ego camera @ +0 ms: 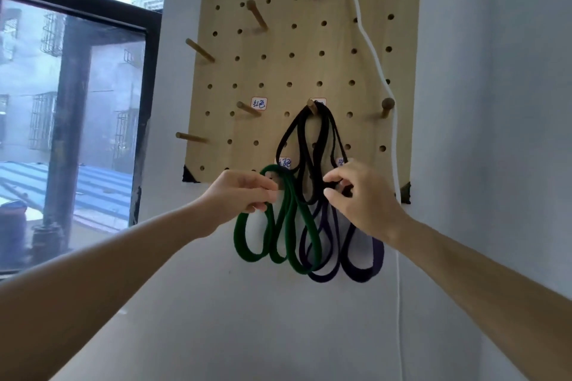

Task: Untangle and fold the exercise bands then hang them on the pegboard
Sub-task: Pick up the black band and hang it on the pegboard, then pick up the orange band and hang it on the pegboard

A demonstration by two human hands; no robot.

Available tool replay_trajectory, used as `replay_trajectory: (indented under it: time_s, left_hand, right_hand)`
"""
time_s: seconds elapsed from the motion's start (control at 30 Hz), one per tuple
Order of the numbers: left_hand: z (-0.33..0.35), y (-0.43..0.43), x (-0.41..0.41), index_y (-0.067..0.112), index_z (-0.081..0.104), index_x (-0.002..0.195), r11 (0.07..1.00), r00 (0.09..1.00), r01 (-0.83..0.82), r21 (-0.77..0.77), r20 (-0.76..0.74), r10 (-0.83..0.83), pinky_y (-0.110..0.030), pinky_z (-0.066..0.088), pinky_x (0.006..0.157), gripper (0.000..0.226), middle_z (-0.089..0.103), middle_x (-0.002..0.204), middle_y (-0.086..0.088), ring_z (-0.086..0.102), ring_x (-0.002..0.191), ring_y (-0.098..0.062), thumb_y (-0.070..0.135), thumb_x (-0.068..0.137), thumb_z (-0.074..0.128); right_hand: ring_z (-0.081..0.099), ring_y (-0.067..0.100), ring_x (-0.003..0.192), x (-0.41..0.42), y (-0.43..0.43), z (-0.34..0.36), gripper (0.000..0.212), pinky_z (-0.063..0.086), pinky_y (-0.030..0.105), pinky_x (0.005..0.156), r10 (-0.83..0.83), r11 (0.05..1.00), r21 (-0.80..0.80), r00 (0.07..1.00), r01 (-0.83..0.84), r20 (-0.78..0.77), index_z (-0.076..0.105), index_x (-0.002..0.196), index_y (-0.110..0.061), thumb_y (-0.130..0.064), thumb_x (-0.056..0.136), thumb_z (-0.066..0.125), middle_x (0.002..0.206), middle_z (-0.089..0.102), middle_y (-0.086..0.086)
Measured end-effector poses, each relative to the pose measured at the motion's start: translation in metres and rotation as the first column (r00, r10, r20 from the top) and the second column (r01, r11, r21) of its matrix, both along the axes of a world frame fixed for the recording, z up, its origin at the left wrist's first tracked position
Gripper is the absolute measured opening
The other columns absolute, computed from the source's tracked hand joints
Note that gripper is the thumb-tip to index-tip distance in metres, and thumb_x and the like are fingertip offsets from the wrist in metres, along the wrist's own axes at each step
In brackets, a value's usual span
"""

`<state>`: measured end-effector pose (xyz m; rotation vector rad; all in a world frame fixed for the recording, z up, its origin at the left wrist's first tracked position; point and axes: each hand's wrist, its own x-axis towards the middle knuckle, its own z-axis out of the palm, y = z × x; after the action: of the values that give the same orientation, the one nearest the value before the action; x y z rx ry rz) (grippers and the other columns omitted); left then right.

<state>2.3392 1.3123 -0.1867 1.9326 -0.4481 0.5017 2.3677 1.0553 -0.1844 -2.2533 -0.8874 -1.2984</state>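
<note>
A wooden pegboard (pixel 278 56) hangs on the wall with several wooden pegs. A black band (pixel 305 145) hangs in loops from the middle peg (pixel 312 107). My left hand (pixel 241 195) pinches the top of a folded green band (pixel 291 235), whose loops dangle below the board. My right hand (pixel 356 195) is at the board's lower edge, fingers curled around the top of a folded purple band (pixel 365 260) that hangs beside the green one. The black band's lower loops pass behind my right fingers.
A white cord (pixel 371 49) runs down the board's right side and the wall. Small paper labels (pixel 258 103) sit by the lower pegs. A free peg (pixel 247 108) stands left of the black band, another (pixel 387 105) to the right. A dark-framed window (pixel 77 102) fills the left.
</note>
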Motion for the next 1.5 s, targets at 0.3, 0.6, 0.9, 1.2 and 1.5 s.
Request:
replay_trajectory:
  time_s: [0.3, 0.6, 0.9, 1.2, 1.5]
  left_hand:
    - [-0.146, 0.032, -0.048, 0.013, 0.076, 0.105, 0.996, 0.98, 0.049, -0.079, -0.189, -0.064, -0.023, 0.053, 0.072, 0.014, 0.078, 0.091, -0.009, 0.07, 0.079, -0.015, 0.011, 0.092, 0.07]
    - [-0.386, 0.084, -0.074, 0.014, 0.077, 0.104, 0.967, 0.848, -0.188, -0.174, -0.526, 0.07, -0.021, 0.052, 0.068, 0.014, 0.078, 0.089, -0.007, 0.07, 0.076, -0.012, 0.01, 0.091, 0.072]
    - [-0.6, 0.121, -0.077, 0.019, 0.077, 0.097, 0.937, 0.619, -0.349, -0.03, -0.757, 0.207, -0.03, 0.053, 0.074, 0.014, 0.077, 0.091, -0.003, 0.071, 0.08, -0.014, 0.01, 0.088, 0.072]
    - [-0.747, 0.151, -0.063, 0.033, 0.067, 0.111, 0.921, 0.553, -0.14, 0.364, -0.743, 0.378, -0.032, 0.05, 0.09, 0.022, 0.066, 0.114, 0.013, 0.063, 0.1, -0.008, 0.026, 0.091, 0.069]
    - [-0.827, 0.164, -0.032, 0.031, 0.063, 0.12, 0.608, 0.687, 0.022, 0.794, -0.453, 0.567, -0.033, 0.041, 0.087, 0.032, 0.046, 0.129, -0.004, 0.043, 0.116, -0.028, 0.022, 0.089, 0.064]
  right_hand:
    - [0.064, 0.004, 0.08, -0.045, 0.052, -0.145, 0.009, 0.05, 0.019, 0.072, 0.137, 0.991, 0.036, 0.949, -0.132, -0.284, 0.075, 0.096, -0.021, -0.026, 0.089, 0.074, 0.087, 0.069, -0.011]
    - [0.066, 0.007, 0.08, -0.043, 0.115, -0.365, 0.008, 0.056, 0.032, 0.08, 0.032, 0.986, -0.074, 0.611, -0.147, -0.791, 0.076, 0.089, -0.025, -0.031, 0.086, 0.072, 0.086, 0.072, -0.011]
    - [0.066, 0.014, 0.084, -0.012, 0.153, -0.54, 0.016, 0.053, 0.029, 0.084, -0.149, 0.948, -0.213, 0.262, -0.236, -0.954, 0.075, 0.095, -0.028, -0.038, 0.083, 0.072, 0.083, 0.068, -0.011]
    - [0.064, 0.023, 0.105, 0.011, 0.184, -0.69, 0.035, 0.049, 0.033, 0.096, -0.21, 0.923, -0.24, 0.128, -0.302, -0.969, 0.073, 0.115, -0.016, -0.032, 0.084, 0.078, 0.111, 0.068, 0.007]
    - [0.058, 0.027, 0.118, 0.006, 0.202, -0.774, 0.049, 0.044, 0.037, 0.105, -0.205, 0.919, -0.213, 0.06, -0.332, -0.977, 0.068, 0.124, -0.016, -0.031, 0.08, 0.082, 0.12, 0.06, 0.009]
